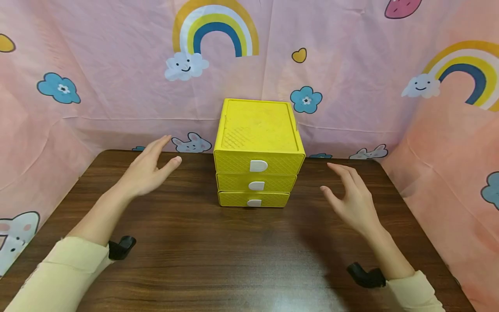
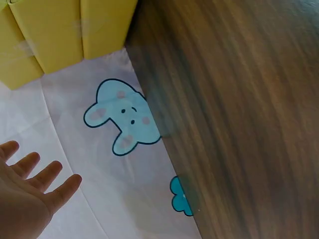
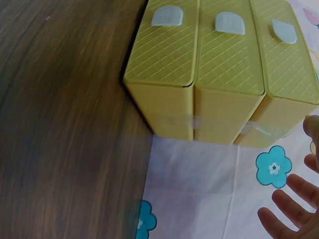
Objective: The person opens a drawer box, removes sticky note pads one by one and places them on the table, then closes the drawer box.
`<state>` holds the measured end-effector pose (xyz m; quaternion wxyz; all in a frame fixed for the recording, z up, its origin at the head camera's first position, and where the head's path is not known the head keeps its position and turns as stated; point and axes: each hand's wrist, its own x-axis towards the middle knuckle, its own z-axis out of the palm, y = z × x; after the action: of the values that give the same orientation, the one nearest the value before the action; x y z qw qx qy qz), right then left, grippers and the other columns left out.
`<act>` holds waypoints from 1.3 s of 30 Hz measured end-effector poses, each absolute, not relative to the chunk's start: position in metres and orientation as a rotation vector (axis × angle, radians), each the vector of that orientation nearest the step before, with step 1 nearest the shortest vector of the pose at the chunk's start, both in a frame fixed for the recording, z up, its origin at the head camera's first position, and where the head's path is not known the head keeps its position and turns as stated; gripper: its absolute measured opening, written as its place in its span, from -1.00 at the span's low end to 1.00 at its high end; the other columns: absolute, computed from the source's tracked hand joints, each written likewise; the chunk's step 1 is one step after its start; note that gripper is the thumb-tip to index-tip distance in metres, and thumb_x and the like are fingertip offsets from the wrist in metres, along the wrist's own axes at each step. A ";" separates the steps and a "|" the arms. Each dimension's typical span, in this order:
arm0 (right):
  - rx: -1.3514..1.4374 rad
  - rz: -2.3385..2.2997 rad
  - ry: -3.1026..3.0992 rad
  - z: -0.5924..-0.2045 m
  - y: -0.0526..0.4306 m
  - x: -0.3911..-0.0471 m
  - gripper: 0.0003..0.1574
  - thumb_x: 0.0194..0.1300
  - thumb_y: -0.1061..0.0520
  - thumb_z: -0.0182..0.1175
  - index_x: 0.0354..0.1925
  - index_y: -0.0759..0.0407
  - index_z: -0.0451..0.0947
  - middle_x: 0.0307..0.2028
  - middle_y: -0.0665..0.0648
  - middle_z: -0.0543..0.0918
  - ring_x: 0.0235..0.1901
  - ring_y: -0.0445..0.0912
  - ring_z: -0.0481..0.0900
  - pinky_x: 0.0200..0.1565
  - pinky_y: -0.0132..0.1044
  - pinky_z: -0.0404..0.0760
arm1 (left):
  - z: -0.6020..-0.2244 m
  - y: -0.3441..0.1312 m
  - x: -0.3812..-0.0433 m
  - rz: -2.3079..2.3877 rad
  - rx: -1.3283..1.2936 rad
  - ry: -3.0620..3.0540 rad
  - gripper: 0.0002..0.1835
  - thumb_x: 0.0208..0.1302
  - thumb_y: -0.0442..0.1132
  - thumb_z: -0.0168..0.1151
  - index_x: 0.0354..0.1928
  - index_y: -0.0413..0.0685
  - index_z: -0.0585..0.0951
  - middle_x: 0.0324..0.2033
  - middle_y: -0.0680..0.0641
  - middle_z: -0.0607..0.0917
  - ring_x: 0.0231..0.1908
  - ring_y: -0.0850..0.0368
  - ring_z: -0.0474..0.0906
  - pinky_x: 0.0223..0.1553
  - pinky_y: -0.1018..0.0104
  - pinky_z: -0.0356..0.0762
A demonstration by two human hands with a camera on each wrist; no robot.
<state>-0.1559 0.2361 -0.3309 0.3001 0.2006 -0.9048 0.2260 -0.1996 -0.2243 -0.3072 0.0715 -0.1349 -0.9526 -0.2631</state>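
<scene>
We hold our left hand [image 1: 146, 173] and right hand [image 1: 354, 201] loose — flanking the yellow drawer unit [image 1: 258, 147] (three white handles [image 1: 256, 186]).

Brown wood-grain table [image 1: 202, 255] before rainbow-printed pink cloth [image 1: 128, 86]

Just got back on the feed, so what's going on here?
A person's left hand and right hand hover, both empty, to either side of a yellow drawer unit, neither touching it. The unit stands toward the back of the brown table, its three drawers closed.
</scene>
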 end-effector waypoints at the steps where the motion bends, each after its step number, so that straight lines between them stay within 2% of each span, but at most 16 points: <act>1: 0.535 0.609 -2.391 -0.330 0.234 -0.156 -0.27 -0.02 0.08 0.28 0.16 0.00 0.30 -0.02 0.11 0.42 -0.02 -0.03 0.38 -0.13 -0.11 0.45 | -0.306 -0.223 -0.201 -0.791 -0.401 -2.863 -0.28 0.21 0.21 -0.17 0.34 0.20 -0.12 0.31 -0.10 -0.02 0.25 -0.18 -0.05 0.08 -0.26 0.01; 7: 0.555 0.658 -2.344 -0.329 0.222 -0.159 -0.29 -0.03 0.11 0.29 0.13 0.05 0.33 -0.06 0.13 0.43 -0.13 -0.06 0.41 -0.24 -0.18 0.47 | -0.297 -0.212 -0.208 -0.821 -0.378 -2.866 -0.27 0.19 0.25 -0.19 0.34 0.19 -0.09 0.30 -0.12 0.02 0.21 -0.22 0.05 0.07 -0.26 0.03; 9: 0.555 0.679 -2.342 -0.329 0.217 -0.160 -0.31 -0.01 0.11 0.28 0.13 0.04 0.32 -0.05 0.12 0.42 -0.14 -0.09 0.41 -0.24 -0.23 0.48 | -0.294 -0.208 -0.209 -0.832 -0.368 -2.868 -0.27 0.18 0.27 -0.20 0.34 0.24 -0.10 0.30 -0.11 0.02 0.13 -0.24 0.20 0.05 -0.26 0.08; 12: 0.544 0.727 -2.336 -0.330 0.210 -0.161 -0.34 0.02 0.09 0.26 0.13 0.03 0.33 -0.05 0.08 0.42 -0.11 -0.11 0.41 -0.19 -0.27 0.49 | -0.290 -0.203 -0.211 -0.858 -0.368 -2.859 -0.27 0.18 0.27 -0.19 0.33 0.27 -0.12 0.30 -0.09 0.02 0.10 -0.22 0.24 0.03 -0.25 0.13; 16: 0.536 0.787 -2.309 -0.329 0.202 -0.162 -0.40 0.04 0.09 0.23 0.10 0.03 0.36 -0.06 0.06 0.43 -0.11 -0.09 0.43 -0.19 -0.28 0.50 | -0.287 -0.197 -0.216 -0.884 -0.383 -2.827 -0.26 0.16 0.26 -0.16 0.33 0.25 -0.09 0.28 -0.09 0.08 0.14 -0.17 0.16 0.01 -0.19 0.19; 20: 0.533 0.835 -2.274 -0.328 0.195 -0.163 -0.43 0.05 0.10 0.22 0.08 0.04 0.38 -0.09 0.05 0.45 -0.14 -0.12 0.46 -0.19 -0.30 0.50 | -0.282 -0.190 -0.220 -0.923 -0.382 -2.799 -0.26 0.16 0.25 -0.14 0.33 0.23 -0.06 0.26 -0.11 0.14 0.11 -0.13 0.21 -0.05 -0.15 0.27; 26: 0.526 0.897 -2.251 -0.327 0.184 -0.162 -0.47 0.05 0.12 0.22 0.05 0.04 0.40 -0.12 0.02 0.47 -0.17 -0.19 0.46 -0.21 -0.32 0.52 | -0.273 -0.181 -0.225 -1.040 -0.348 -2.798 -0.25 0.15 0.27 -0.14 0.33 0.23 -0.05 0.27 -0.04 0.11 0.17 -0.11 0.18 -0.01 -0.15 0.27; 33: 0.528 1.015 -2.223 -0.328 0.170 -0.161 -0.48 0.01 0.19 0.25 0.01 0.08 0.43 -0.17 0.05 0.49 -0.23 -0.17 0.49 -0.27 -0.29 0.57 | -0.263 -0.170 -0.233 -1.129 -0.267 -2.773 -0.16 0.03 0.35 -0.08 0.33 0.22 -0.02 0.27 0.06 0.14 0.17 -0.03 0.21 0.05 -0.09 0.26; 39: 0.519 1.044 -2.217 -0.328 0.161 -0.160 -0.52 0.02 0.19 0.24 -0.01 0.09 0.44 -0.17 0.04 0.49 -0.26 -0.15 0.50 -0.26 -0.34 0.56 | -0.260 -0.164 -0.238 -1.163 -0.277 -2.780 -0.18 0.03 0.34 -0.07 0.32 0.23 0.03 0.26 0.07 0.16 0.17 -0.01 0.23 0.04 -0.05 0.29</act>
<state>-0.1601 0.1612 -0.3277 0.3130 0.1969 -0.8406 0.3958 -0.2378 -0.1644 -0.2597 0.0575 -0.0913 -0.9171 -0.3838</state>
